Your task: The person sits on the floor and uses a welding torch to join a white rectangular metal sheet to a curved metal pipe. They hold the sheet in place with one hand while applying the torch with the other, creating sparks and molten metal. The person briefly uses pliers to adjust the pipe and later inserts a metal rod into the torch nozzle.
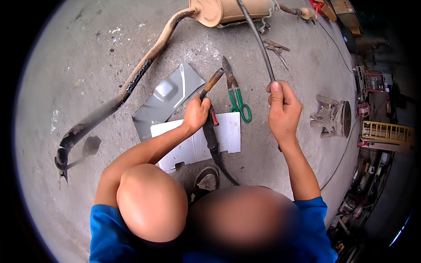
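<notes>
My left hand (197,113) is closed round the front of a welding torch (211,136), whose brownish nozzle points up and to the right. A red trigger shows on its black handle, and its cable runs back between my legs. My right hand (285,109) grips the lower end of a long, thin dark rod or cable (258,39); its far end leaves the picture at the top. Beneath the torch lies a white corrugated sheet (228,131), beside a bent grey metal sheet (169,96). Tin snips (234,94) with green handles lie between my hands.
A rusty exhaust pipe (127,85) with a broken end curves along the left to a tan muffler (228,11). Pliers (277,50) lie beyond my right hand. A round-topped metal stand (337,117) lies on its side at right, near a yellow rack (386,131) and clutter.
</notes>
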### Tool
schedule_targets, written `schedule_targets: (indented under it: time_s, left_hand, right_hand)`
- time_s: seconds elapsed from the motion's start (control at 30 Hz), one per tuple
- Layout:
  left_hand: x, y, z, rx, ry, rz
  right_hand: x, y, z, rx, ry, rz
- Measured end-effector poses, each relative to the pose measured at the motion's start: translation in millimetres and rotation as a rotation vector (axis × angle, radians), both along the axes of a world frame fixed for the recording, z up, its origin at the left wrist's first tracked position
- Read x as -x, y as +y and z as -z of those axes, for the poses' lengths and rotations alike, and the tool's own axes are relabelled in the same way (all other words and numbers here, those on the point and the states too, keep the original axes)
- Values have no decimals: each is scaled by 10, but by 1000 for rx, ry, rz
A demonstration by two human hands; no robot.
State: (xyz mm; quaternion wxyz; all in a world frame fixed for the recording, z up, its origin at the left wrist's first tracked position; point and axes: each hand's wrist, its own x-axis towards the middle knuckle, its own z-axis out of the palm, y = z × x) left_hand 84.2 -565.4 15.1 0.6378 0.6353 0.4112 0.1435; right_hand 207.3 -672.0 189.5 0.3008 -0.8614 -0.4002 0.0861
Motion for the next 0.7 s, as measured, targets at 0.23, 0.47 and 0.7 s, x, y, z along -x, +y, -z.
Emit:
schedule_targets:
  time_s: [0.23,0.47,0.7]
  left_hand:
    - [29,-40,82,13,18,-10]
    - [29,-47,88,69,26,-32]
    - [26,-48,194,28,39,-48]
  right_hand:
    - [-9,28,-34,87,-1,-21]
    - [-42,-3,50,87,-5,-32]
    - [-144,75,77,87,6,-57]
